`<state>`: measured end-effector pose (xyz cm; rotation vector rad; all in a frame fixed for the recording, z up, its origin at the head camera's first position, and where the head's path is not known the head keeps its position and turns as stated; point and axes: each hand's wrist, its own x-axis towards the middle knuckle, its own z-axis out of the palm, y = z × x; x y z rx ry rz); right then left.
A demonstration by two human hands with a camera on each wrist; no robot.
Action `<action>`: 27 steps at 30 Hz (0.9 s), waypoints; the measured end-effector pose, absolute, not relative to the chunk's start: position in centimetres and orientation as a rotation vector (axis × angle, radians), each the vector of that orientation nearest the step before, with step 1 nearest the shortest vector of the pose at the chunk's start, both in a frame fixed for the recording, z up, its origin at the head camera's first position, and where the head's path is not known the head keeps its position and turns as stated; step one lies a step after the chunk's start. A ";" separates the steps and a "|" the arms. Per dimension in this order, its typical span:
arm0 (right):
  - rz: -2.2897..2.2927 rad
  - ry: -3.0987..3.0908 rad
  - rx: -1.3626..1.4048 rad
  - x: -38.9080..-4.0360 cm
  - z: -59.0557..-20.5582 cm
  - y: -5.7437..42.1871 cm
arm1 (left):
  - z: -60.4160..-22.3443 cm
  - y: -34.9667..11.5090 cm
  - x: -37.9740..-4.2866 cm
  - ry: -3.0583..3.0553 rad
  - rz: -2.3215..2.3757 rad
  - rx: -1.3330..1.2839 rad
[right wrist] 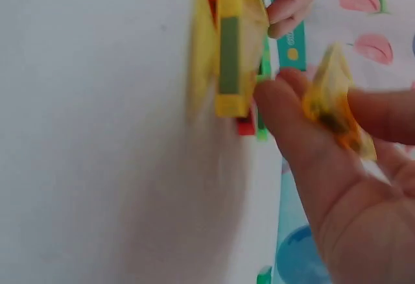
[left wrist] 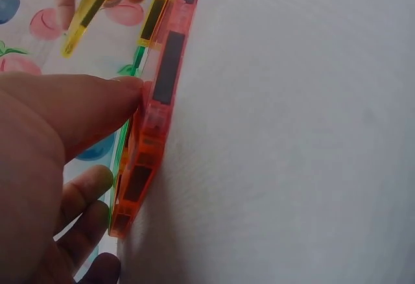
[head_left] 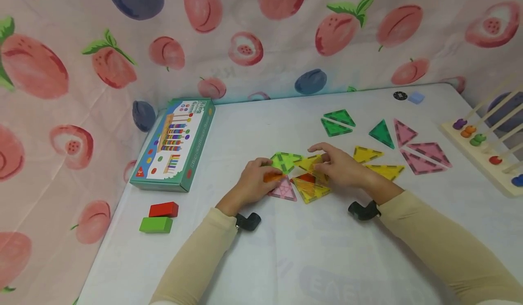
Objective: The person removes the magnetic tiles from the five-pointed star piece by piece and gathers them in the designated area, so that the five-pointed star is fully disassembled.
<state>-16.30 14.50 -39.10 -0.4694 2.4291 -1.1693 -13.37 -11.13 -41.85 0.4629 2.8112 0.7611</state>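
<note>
My left hand [head_left: 251, 182] holds an orange magnetic tile [left wrist: 136, 183] flat on the table, thumb at its near edge and fingers along the far side. A pink triangle tile [head_left: 285, 190] adjoins it, with light green tiles [head_left: 286, 161] behind. To the right lies a yellow triangle tile [head_left: 311, 193] beside a partly covered red tile [head_left: 306, 178]. Above these, my right hand [head_left: 343, 166] pinches another yellow triangle tile [right wrist: 334, 96] between thumb and fingers, tilted and raised off the table.
Loose yellow tiles [head_left: 384, 171], dark green tiles [head_left: 338, 122] and pink tiles [head_left: 425, 159] lie to the right. A wooden peg board [head_left: 482, 153] stands at the far right. On the left are a game box [head_left: 173, 144], a red block [head_left: 163, 209] and a green block [head_left: 155, 225].
</note>
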 end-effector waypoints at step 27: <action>-0.859 2.497 -0.593 -14.4 -39.3 16.2 | -42.2 -11.3 -13.5 2.819 0.782 0.478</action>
